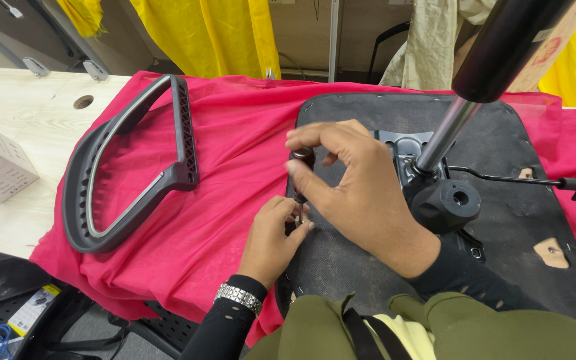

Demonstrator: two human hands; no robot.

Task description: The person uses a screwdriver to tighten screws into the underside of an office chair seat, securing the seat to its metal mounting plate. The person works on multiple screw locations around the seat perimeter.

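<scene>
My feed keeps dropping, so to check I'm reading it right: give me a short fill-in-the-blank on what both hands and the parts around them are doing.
1. The right hand grips the dark handle of a ____ standing upright on the black seat base.
2. The left hand pinches the tool's ____ against the base.
3. The grey armrest frame lies on a ____ cloth.
4. The left wrist wears a ____ watch band.

Missing words: screwdriver; tip; red; metal
</scene>
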